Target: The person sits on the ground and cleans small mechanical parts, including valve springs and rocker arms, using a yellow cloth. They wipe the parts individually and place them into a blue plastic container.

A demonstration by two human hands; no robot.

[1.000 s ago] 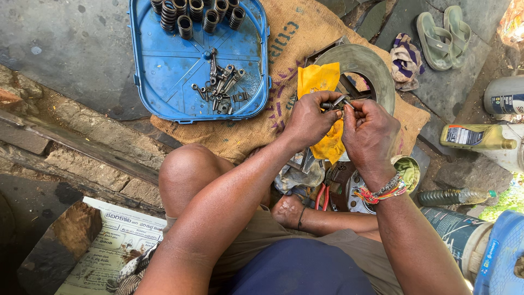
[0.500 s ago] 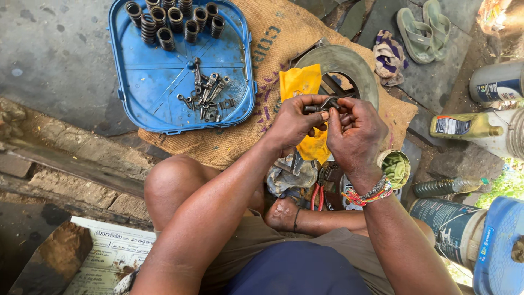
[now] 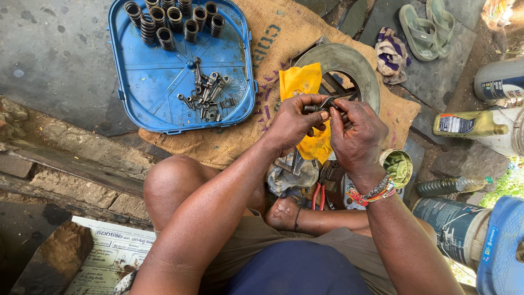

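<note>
My left hand [image 3: 293, 123] and my right hand [image 3: 357, 136] meet over my lap and pinch a small dark metal part [image 3: 322, 105] between their fingertips. Under them lies a yellow cloth [image 3: 299, 82] and a round grey metal disc [image 3: 349, 63] on a burlap sack [image 3: 273, 38]. To the left, a blue plastic tray [image 3: 158, 87] holds several dark springs [image 3: 169, 19] at its far side and a pile of small metal parts [image 3: 207, 93] near its middle. My right wrist wears coloured bead bands [image 3: 374, 192].
Red-handled pliers [image 3: 317, 196] and a small open tin of green grease [image 3: 397, 166] lie by my foot. Bottles [image 3: 469, 124], cans [image 3: 453, 226] and a blue container [image 3: 505, 246] stand at the right. Green sandals [image 3: 431, 24] lie at the back. A newspaper [image 3: 112, 254] lies lower left.
The view has shifted a little, so tray and disc sit lower in the picture. Both hands stay together on the small metal part, fingers turning slightly.
</note>
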